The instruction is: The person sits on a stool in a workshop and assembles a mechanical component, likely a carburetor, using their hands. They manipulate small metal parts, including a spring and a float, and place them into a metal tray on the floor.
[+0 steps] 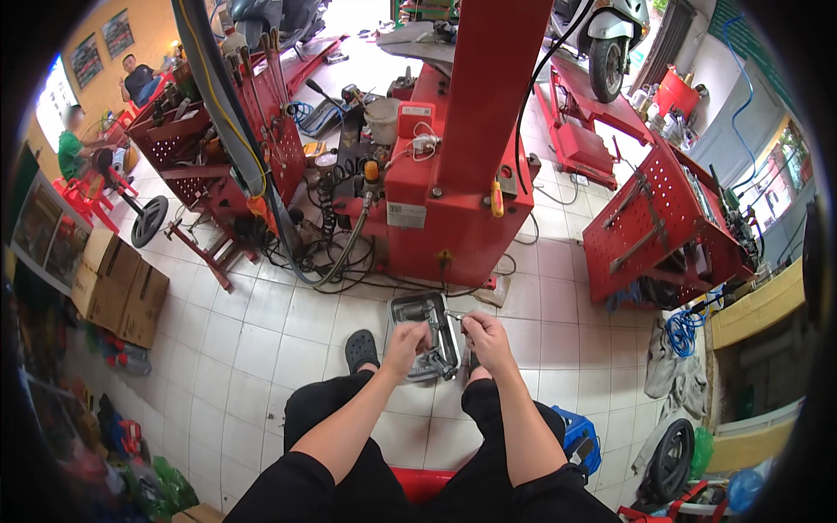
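Note:
On the floor between my feet lies a grey tray (400, 310) with dark metal parts (433, 360) in it. My left hand (407, 343) is over the tray's left side, fingers curled in; whatever they hold, if anything, is hidden. Just past the tray's right edge, my right hand (486, 338) pinches a small, thin metal piece (454, 315) that points left over the rim. Its exact kind is too small to make out. The hands are apart from each other.
Ahead stands a red machine (462, 235) with a tall column, cables (349, 275) lying at its base. Red perforated tool carts (645, 231) flank it on the right and left. Cardboard boxes (122, 288) are at left, a blue case (579, 440) beside my right leg. Two people sit far left.

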Demonstrator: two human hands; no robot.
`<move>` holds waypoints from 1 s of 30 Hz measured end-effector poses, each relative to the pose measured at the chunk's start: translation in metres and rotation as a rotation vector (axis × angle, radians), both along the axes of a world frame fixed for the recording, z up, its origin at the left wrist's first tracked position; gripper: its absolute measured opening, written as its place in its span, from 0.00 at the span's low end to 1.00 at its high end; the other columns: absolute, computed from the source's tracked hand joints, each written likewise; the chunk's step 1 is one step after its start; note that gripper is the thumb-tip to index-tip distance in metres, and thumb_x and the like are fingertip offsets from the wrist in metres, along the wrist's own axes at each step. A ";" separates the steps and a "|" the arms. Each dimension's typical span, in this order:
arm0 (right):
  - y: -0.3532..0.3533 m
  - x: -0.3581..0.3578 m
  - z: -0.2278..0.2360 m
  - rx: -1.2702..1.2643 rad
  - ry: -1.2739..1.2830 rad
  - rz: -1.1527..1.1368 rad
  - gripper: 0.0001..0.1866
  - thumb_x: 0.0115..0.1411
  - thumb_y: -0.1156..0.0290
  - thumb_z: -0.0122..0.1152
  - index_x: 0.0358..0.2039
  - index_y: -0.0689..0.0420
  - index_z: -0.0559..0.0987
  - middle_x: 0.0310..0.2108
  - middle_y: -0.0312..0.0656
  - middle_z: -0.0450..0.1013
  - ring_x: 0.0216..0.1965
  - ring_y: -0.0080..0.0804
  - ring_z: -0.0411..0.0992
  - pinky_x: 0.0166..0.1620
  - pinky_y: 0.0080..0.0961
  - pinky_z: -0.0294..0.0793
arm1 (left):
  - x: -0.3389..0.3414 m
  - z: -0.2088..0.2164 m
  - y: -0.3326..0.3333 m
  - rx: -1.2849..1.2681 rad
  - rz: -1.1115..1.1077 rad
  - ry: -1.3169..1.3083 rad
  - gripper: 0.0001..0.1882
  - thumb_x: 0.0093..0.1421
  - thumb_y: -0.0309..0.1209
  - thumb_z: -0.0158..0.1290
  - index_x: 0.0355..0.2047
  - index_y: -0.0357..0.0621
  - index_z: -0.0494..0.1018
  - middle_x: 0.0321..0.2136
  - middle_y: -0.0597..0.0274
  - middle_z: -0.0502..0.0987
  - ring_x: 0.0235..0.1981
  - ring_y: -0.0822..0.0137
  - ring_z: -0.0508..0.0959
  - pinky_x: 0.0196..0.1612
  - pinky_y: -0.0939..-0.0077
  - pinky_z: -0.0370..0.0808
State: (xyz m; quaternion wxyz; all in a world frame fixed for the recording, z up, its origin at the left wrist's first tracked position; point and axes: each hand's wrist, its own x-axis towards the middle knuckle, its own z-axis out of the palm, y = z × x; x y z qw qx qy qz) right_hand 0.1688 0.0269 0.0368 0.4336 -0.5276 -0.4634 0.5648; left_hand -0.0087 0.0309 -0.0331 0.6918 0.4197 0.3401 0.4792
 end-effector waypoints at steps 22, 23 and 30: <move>0.001 0.007 -0.020 0.060 -0.020 0.097 0.10 0.60 0.68 0.51 0.27 0.62 0.73 0.19 0.27 0.63 0.21 0.14 0.58 0.23 0.16 0.58 | 0.012 0.041 -0.006 -0.076 0.011 -0.030 0.12 0.53 0.34 0.50 0.16 0.45 0.65 0.13 0.73 0.58 0.15 0.80 0.57 0.20 0.85 0.52; 0.000 0.007 -0.022 0.089 -0.045 0.125 0.10 0.60 0.68 0.51 0.27 0.62 0.74 0.19 0.27 0.63 0.21 0.14 0.57 0.23 0.15 0.57 | 0.012 0.038 -0.006 -0.056 -0.009 -0.028 0.11 0.53 0.34 0.51 0.17 0.45 0.64 0.13 0.73 0.58 0.15 0.80 0.56 0.20 0.85 0.52; 0.000 0.005 -0.016 0.060 0.030 0.051 0.11 0.60 0.67 0.51 0.27 0.62 0.73 0.19 0.28 0.63 0.22 0.14 0.57 0.25 0.16 0.57 | 0.009 0.027 -0.004 -0.018 0.007 -0.024 0.11 0.52 0.32 0.52 0.17 0.45 0.64 0.13 0.74 0.58 0.15 0.80 0.55 0.20 0.85 0.53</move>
